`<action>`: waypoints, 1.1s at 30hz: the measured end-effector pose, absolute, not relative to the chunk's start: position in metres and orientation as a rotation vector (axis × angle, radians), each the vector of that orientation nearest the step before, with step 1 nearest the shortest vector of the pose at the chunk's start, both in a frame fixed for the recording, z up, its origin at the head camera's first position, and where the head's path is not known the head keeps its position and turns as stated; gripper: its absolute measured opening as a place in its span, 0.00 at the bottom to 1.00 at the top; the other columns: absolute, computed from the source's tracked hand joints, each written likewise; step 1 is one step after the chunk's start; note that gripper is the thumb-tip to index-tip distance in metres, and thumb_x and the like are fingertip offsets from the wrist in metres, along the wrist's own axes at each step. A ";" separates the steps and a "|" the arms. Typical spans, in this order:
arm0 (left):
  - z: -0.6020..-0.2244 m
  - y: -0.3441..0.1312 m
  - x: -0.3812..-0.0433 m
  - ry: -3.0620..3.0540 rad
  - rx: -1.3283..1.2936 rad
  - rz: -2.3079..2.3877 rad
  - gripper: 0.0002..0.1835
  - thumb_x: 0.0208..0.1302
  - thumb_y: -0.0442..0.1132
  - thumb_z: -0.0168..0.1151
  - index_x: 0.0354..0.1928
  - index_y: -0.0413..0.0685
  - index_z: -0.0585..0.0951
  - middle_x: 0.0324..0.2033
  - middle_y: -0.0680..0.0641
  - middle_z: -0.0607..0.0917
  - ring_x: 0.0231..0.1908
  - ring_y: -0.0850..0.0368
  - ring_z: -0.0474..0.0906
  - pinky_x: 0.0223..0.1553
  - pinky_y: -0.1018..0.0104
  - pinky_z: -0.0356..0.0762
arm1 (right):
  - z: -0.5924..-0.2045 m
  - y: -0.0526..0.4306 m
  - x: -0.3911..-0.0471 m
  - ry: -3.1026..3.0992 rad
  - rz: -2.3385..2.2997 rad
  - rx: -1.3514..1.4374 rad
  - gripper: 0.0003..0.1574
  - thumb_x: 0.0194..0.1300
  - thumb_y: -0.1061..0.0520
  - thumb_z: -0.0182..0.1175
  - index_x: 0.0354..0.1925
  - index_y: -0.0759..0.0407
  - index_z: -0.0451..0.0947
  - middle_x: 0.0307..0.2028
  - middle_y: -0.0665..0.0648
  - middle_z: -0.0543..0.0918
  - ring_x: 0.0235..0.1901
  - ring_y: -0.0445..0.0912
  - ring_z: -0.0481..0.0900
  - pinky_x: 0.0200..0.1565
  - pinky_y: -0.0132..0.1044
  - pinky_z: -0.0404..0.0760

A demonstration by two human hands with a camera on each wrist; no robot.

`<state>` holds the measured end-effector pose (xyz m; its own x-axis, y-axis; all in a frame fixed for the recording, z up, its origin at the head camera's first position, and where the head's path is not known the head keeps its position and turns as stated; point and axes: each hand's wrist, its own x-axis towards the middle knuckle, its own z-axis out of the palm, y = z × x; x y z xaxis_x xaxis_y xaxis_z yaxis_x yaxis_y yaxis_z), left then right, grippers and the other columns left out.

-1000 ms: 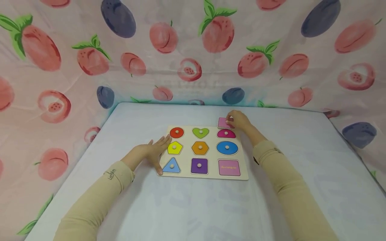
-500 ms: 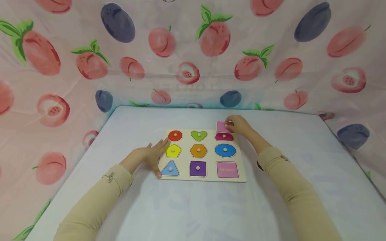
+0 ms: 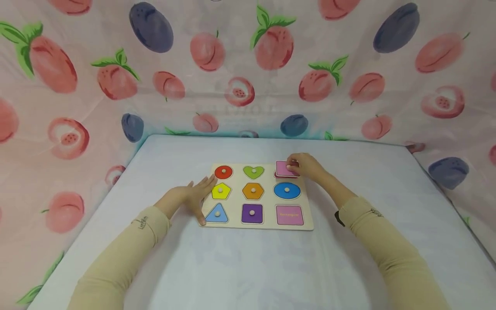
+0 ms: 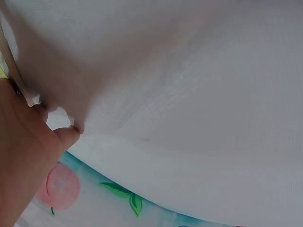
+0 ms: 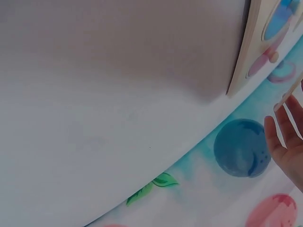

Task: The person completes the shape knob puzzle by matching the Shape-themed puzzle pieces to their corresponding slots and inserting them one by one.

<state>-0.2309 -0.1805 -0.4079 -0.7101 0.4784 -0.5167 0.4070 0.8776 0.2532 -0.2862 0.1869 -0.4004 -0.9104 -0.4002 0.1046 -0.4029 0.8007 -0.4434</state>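
Observation:
My right hand pinches a pink rectangular puzzle piece and holds it above the board's far right corner. The piece hides most of the magenta half-circle. In the right wrist view, the piece shows edge-on at the fingertips. A pale wooden knob-puzzle board lies flat on the table. Its near right recess is pink, with a printed word. My left hand rests along the board's left edge, fingers spread, thumb at the near corner. In the left wrist view, the hand touches the board's edge.
Knobbed shapes sit in the board, among them a purple square, a blue oval and a red circle. A white cloth covers the table. Fruit-patterned fabric hangs behind and at the left.
My right hand has brought the pink rectangle nearer, from behind the board to over the magenta half-circle. My left hand stays on the board's edge. The head view has shifted slightly.

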 end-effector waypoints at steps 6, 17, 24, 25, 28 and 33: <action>-0.405 -0.181 -0.234 2.469 0.630 0.144 0.75 0.36 0.57 0.78 0.73 0.42 0.32 0.73 0.41 0.29 0.73 0.41 0.28 0.69 0.36 0.30 | -0.399 0.186 -0.272 -2.942 0.725 0.703 0.08 0.63 0.61 0.60 0.39 0.66 0.79 0.37 0.64 0.83 0.37 0.54 0.76 0.49 0.48 0.80; -0.413 -0.180 -0.234 2.455 0.655 0.125 0.75 0.36 0.59 0.77 0.73 0.41 0.32 0.74 0.40 0.31 0.73 0.40 0.28 0.69 0.35 0.32 | -0.401 0.187 -0.239 -2.939 0.685 0.766 0.06 0.60 0.60 0.64 0.34 0.63 0.79 0.31 0.58 0.82 0.32 0.48 0.73 0.39 0.39 0.76; -0.412 -0.178 -0.235 2.451 0.657 0.103 0.75 0.36 0.60 0.77 0.73 0.41 0.32 0.73 0.40 0.30 0.73 0.40 0.28 0.68 0.34 0.31 | -0.403 0.189 -0.219 -3.007 0.687 0.801 0.04 0.59 0.61 0.65 0.30 0.59 0.78 0.22 0.51 0.76 0.28 0.45 0.69 0.32 0.32 0.69; -0.412 -0.178 -0.235 2.445 0.654 0.104 0.75 0.36 0.60 0.77 0.73 0.42 0.31 0.73 0.40 0.30 0.73 0.40 0.27 0.68 0.34 0.31 | -0.404 0.189 -0.216 -3.016 0.683 0.810 0.05 0.59 0.60 0.65 0.29 0.58 0.77 0.21 0.51 0.75 0.27 0.44 0.69 0.31 0.32 0.68; -0.412 -0.177 -0.234 2.444 0.655 0.105 0.75 0.35 0.60 0.76 0.73 0.42 0.31 0.73 0.40 0.28 0.73 0.41 0.27 0.68 0.34 0.31 | -0.405 0.191 -0.208 -3.018 0.681 0.826 0.06 0.58 0.61 0.65 0.28 0.57 0.77 0.20 0.49 0.73 0.26 0.42 0.68 0.30 0.30 0.67; -0.410 -0.177 -0.233 2.444 0.664 0.106 0.76 0.35 0.60 0.77 0.72 0.39 0.32 0.73 0.39 0.28 0.73 0.39 0.28 0.67 0.32 0.32 | -0.407 0.191 -0.196 -2.997 0.710 0.848 0.06 0.58 0.62 0.65 0.27 0.58 0.77 0.21 0.50 0.73 0.26 0.42 0.68 0.30 0.30 0.67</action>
